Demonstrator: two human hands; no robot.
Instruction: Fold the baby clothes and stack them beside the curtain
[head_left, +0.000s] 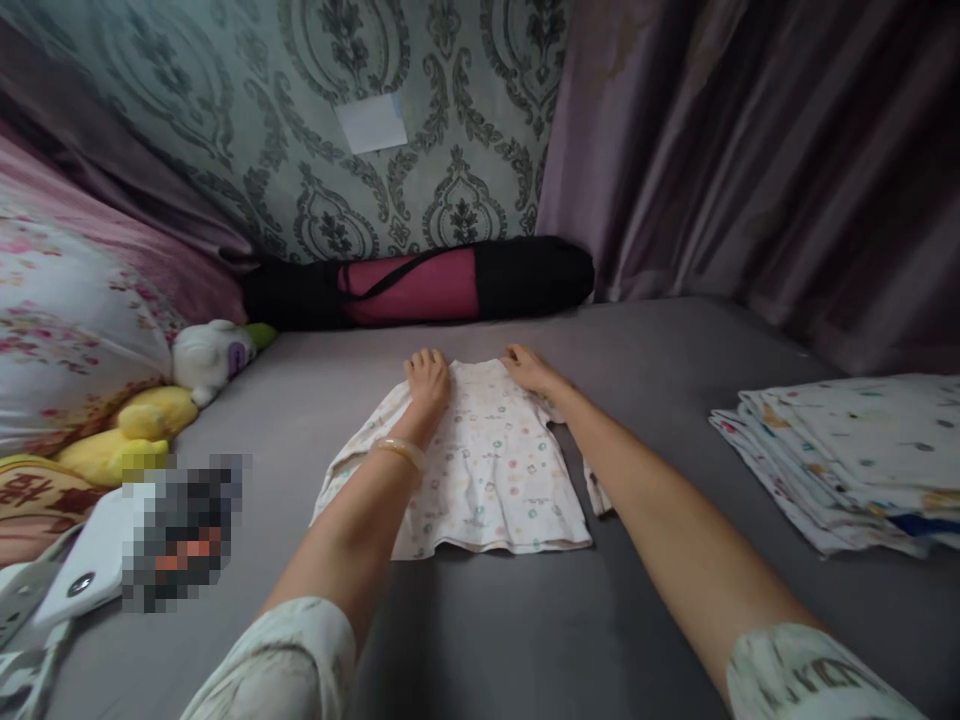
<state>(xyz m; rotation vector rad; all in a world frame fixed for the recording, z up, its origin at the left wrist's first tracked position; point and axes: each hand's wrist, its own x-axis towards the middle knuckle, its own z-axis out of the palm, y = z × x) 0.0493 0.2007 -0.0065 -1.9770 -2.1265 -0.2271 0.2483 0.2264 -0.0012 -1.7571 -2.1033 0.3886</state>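
Observation:
A small white printed baby shirt (491, 470) lies flat on the grey bed sheet (487, 630), collar away from me. My left hand (428, 380), with a pale bangle on the wrist, rests on the shirt's left shoulder. On the right shoulder by the collar lies my right hand (529, 368). Both hands press flat on the cloth; whether the fingertips pinch it cannot be told.
A stack of folded printed cloths (847, 455) sits at the right. A black and pink rolled bag (420, 283) lies against the patterned wall. Left are a floral pillow (67, 330), a white plush toy (210, 355) and a yellow plush toy (135, 430). Purple curtain (750, 160) hangs right.

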